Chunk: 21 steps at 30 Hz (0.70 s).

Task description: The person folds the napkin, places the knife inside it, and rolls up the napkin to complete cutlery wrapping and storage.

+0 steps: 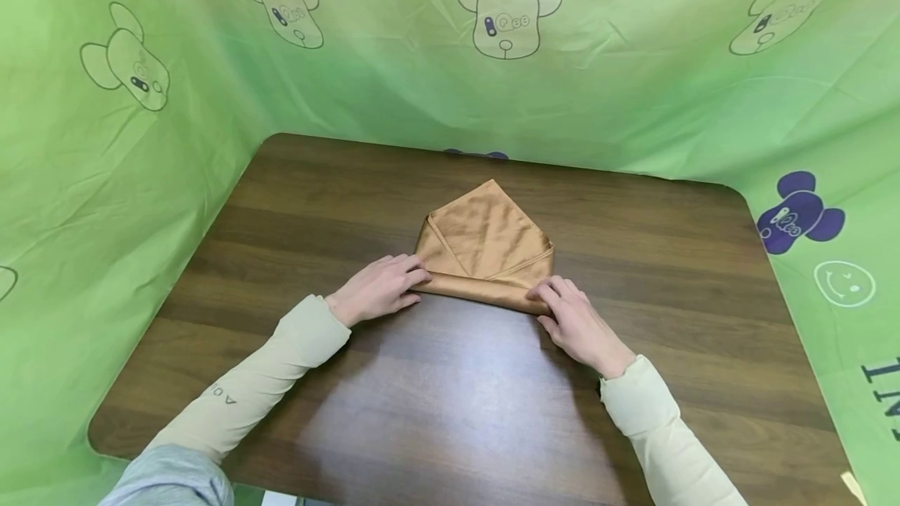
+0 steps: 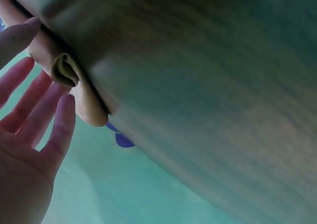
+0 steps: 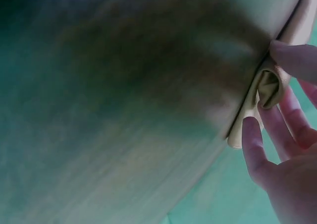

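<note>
A golden-brown satin cloth (image 1: 488,229) lies folded on the table, its pointed corner facing away from me and its two side corners tucked inward. Its near edge is wound into a roll (image 1: 478,290). At the roll's left end, my left hand (image 1: 376,287) holds it, fingers on top and thumb on the near side. My right hand (image 1: 578,325) grips the right end in the same way. The roll's open end (image 2: 65,71) shows as a hollow spiral beside the left fingers, and the right wrist view has the other end (image 3: 270,87) between thumb and fingers.
The brown wood-grain table (image 1: 337,201) has rounded corners and a bright reflection near the front. A green curtain (image 1: 394,84) with printed bear heads surrounds its back and sides.
</note>
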Each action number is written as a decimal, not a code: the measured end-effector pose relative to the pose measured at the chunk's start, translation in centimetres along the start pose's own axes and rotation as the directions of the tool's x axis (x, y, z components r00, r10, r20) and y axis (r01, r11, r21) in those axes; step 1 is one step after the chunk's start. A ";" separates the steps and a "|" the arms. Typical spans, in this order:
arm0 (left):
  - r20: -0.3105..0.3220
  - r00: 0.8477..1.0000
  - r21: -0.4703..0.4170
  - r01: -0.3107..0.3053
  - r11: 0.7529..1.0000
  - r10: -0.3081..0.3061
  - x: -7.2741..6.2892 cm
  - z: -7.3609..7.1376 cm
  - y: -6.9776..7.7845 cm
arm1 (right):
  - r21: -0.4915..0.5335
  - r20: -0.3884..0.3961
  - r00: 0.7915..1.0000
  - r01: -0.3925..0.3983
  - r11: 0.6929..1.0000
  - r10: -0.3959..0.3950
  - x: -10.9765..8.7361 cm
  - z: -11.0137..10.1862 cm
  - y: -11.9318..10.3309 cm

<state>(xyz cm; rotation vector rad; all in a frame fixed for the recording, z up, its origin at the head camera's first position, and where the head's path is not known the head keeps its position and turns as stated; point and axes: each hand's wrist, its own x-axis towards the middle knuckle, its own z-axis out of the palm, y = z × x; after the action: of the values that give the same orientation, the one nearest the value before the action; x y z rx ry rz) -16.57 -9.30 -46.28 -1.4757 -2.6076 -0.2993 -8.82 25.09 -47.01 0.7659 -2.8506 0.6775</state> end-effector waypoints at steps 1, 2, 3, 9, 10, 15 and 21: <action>0.009 1.000 -0.010 0.004 1.000 -0.004 0.0 0.0 0.0 | 0.003 0.003 1.000 -0.004 1.000 0.004 0.0 0.0 0.0; 0.017 1.000 -0.017 0.008 1.000 -0.008 0.0 0.0 -0.1 | 0.004 0.003 1.000 -0.004 1.000 0.004 0.1 0.0 0.0; 0.024 1.000 -0.026 0.013 1.000 -0.012 0.0 0.0 -0.2 | 0.006 0.003 1.000 -0.007 1.000 0.006 0.1 0.0 0.1; 0.041 0.999 -0.091 0.037 0.995 -0.033 0.2 0.1 -0.6 | 0.007 -0.008 1.000 0.001 1.000 0.000 0.3 0.0 0.2; 0.042 0.998 -0.103 0.042 0.994 -0.038 0.2 0.1 -0.6 | 0.008 -0.011 1.000 0.001 1.000 -0.001 0.3 0.0 0.2; 0.043 0.997 -0.118 0.063 0.991 -0.058 0.3 0.1 -0.8 | 0.003 -0.011 1.000 -0.004 1.000 0.004 0.3 -0.1 0.0; 0.039 0.997 -0.090 0.068 0.994 -0.065 0.3 0.2 -0.8 | -0.006 0.021 1.000 -0.015 1.000 0.015 0.3 -0.1 -0.2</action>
<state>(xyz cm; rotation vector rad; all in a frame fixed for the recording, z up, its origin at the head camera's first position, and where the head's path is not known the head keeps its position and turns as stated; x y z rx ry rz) -17.47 -9.39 -46.51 -1.4364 -2.7099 -0.4079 -9.01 24.83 -46.72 0.7562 -2.8787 0.6672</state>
